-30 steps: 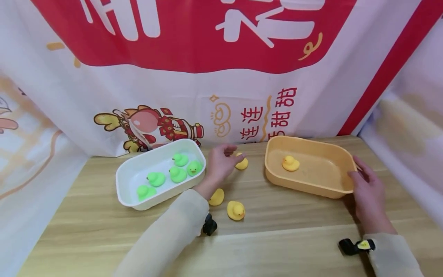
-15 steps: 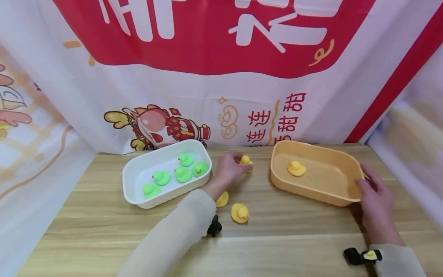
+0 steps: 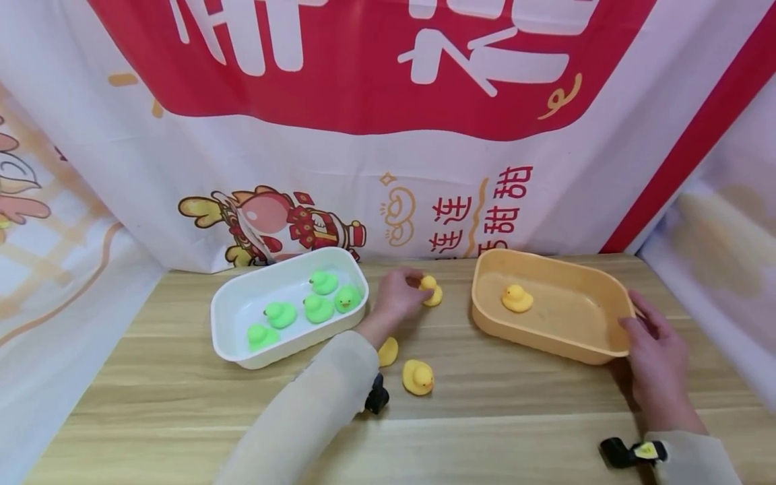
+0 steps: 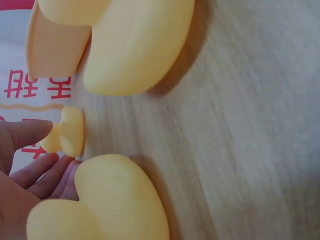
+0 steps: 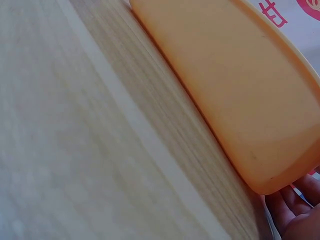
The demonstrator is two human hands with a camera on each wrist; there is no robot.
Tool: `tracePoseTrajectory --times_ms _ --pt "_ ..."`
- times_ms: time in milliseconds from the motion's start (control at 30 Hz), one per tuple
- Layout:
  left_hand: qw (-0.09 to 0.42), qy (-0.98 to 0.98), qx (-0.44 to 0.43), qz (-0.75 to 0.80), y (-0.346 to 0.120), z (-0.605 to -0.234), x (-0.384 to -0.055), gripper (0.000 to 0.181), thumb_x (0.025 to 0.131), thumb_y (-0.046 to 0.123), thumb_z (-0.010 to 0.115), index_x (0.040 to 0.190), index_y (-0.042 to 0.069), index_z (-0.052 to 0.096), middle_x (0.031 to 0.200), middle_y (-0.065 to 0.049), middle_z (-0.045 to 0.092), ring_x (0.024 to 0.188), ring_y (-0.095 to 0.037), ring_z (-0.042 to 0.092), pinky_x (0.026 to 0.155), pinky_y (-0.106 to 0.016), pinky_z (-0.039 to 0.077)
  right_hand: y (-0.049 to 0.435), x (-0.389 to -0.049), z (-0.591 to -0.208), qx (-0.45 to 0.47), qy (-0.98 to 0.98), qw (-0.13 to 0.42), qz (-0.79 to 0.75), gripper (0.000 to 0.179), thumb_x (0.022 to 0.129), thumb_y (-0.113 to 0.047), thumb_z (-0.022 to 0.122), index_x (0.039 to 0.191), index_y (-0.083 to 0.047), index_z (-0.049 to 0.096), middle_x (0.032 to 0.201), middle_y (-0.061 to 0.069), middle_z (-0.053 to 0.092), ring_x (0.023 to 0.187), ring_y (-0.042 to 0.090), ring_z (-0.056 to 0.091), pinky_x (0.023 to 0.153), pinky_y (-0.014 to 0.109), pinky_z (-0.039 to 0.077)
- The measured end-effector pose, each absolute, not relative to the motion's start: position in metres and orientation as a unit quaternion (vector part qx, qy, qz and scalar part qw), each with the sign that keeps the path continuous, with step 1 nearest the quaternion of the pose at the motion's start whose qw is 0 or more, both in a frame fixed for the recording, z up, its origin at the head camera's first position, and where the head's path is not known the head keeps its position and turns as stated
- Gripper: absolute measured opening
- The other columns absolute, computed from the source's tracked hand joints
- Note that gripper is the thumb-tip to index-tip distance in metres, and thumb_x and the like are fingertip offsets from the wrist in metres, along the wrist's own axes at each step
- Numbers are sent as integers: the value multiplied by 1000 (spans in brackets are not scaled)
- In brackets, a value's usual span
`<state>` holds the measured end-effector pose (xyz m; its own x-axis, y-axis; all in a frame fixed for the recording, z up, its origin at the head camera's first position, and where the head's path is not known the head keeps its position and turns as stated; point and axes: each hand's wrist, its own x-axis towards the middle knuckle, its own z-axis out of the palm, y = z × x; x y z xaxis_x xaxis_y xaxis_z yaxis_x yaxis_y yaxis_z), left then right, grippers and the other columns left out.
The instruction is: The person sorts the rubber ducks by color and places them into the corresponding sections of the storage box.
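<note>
Head view, tubs: white tub (image 3: 242, 306) on the left holds five green ducks (image 3: 318, 308); orange tub (image 3: 600, 296) on the right holds one yellow duck (image 3: 516, 298), sitting toward its left end; the tubs stand well apart
Head view, left hand: left hand (image 3: 397, 301) lies between the tubs, just right of the white tub; its grip is clamped on a small duck (image 3: 433, 292), fingers curled over the top of it, close above the tabletop; whether the duck is lifted I cannot tell
Head view, right hand: right hand (image 3: 655, 350) is at the orange tub's right end; fingers fairly straight and apart, lying against the rim, not curled round it
Head view, loose ducks: one near duck (image 3: 417, 377) upright on the tabletop in front of the left wrist; a half-hidden duck (image 3: 389, 351) beside the cream sleeve (image 3: 315, 417)
Head view, surface and room: pale wood-grain tabletop (image 3: 497, 417); a red and white banner (image 3: 364, 101) with a cartoon figure hangs behind; white cloth at both sides
Left wrist view: the small duck (image 4: 67, 131) sits between thumb and fingers (image 4: 37, 175); two large yellow duck bodies, one above (image 4: 137, 47) and one below (image 4: 115, 200), rest on the wood; the orange tub (image 4: 52, 47) shows at top left
Right wrist view: the orange tub's outer wall (image 5: 235, 95) stands on the tabletop (image 5: 75, 150); fingertips (image 5: 292, 207) touch it under its lower corner
</note>
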<state>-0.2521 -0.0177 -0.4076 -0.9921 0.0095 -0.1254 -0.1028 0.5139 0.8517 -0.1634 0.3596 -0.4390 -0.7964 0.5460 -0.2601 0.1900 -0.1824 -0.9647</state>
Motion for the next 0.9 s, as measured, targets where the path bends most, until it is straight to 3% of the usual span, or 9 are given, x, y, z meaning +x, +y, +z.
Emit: tracePoseTrajectory --times_ms 133,200,367,500,733,900 --pt "49 876 -28 480 -21 -405 -252 31 91 9 85 119 2 74 112 -14 75 102 -27 68 97 -40 63 358 -164 -437 -287 -627 126 713 54 105 -12 66 156 -30 58 132 -20 64 106 -6 62 76 4 57" --pt "54 882 -27 468 -21 -405 -252 36 90 10 86 122 3 73 114 -14 75 102 -26 68 97 -41 63 358 -163 -436 -286 -626 126 715 55 105 -11 65 157 -29 57 126 -21 65 103 -7 62 77 4 58" --pt "57 893 16 447 -22 -407 -251 53 90 6 82 142 6 67 136 -15 72 122 -32 69 110 -47 59 358 -161 -436 -290 -619 122 720 55 106 -11 65 157 -29 56 120 -22 65 101 -8 63 76 5 59" --pt "61 892 40 445 -23 -412 -248 49 94 5 78 142 9 69 146 -13 69 129 -32 68 114 -48 57 357 -160 -439 -304 -620 120 714 55 105 -12 66 156 -31 57 121 -23 64 100 -9 63 75 5 58" --pt "52 897 58 435 -24 -413 -248 34 94 10 81 127 6 75 129 -12 76 119 -29 71 106 -44 62 357 -159 -440 -316 -614 130 711 53 104 -13 68 153 -31 61 112 -25 67 94 -10 64 72 4 57" --pt "52 897 61 434 -26 -409 -250 31 94 14 83 123 6 76 125 -12 76 116 -28 71 103 -44 62 357 -161 -437 -317 -627 113 702 53 106 -19 68 155 -36 58 146 -15 62 108 -7 61 71 3 56"
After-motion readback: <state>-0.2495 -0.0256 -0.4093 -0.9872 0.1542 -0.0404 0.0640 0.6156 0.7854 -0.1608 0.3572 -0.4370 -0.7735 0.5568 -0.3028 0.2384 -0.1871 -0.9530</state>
